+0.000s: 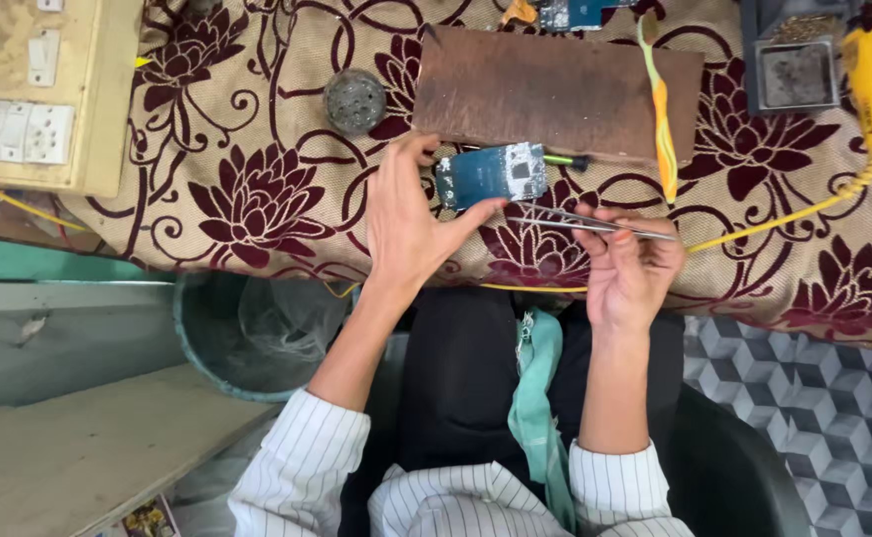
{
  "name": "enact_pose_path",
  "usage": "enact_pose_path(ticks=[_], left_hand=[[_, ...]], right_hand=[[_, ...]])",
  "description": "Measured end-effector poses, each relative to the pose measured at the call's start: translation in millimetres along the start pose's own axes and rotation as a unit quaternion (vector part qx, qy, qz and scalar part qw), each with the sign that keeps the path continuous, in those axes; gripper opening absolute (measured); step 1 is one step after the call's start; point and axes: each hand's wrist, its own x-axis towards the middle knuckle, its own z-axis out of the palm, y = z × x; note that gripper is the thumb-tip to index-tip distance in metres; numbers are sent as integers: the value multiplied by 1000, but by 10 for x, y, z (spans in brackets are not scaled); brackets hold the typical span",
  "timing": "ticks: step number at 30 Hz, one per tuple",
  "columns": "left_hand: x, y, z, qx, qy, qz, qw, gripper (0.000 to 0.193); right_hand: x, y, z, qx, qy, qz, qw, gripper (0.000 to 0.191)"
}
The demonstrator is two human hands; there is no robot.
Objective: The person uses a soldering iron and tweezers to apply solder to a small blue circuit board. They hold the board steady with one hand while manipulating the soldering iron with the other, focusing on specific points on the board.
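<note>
My left hand (406,224) holds a small blue circuit board (493,174) by its edges, thumb under it and fingers over its left end, just above the flower-patterned cloth. My right hand (627,268) grips metal tweezers (575,221) whose thin tips point left toward the board's lower right corner. A green-tipped tool (563,160) lies just right of the board.
A brown wooden block (545,91) lies behind the board, with a yellow-orange strip (661,119) across it. A round grey perforated disc (354,99) sits to the left. A soldering-iron stand (796,60) with a yellow cable (869,89) is at far right, a switch panel (33,89) at far left, a bin (247,333) below.
</note>
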Motion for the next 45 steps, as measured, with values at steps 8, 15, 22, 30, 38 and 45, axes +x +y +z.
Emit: enact_pose_path(ticks=[8,15,22,30,38,45], left_hand=[[-45,-69,53,60,-7,61,996,69],[-108,-70,81,8,25,64,998,72],[-199,-140,188,-52,98,122,986,80],[-240,-205,282,-67,103,143,982,84],[-254,-217,284,-65,79,143,984,80],[-262,-193,264,-63,71,137,986,77]], right_hand=[[-22,32,109,-85,2,-37,996,16],[-30,-14,34,-66,26,10,997,20],[-53,-7,-1,-59,45,1,997,22],[-61,-49,115,-102,63,-9,993,21],[-70,-74,212,-140,58,-24,988,19],[-86,-89,282,-162,57,-38,984,18]])
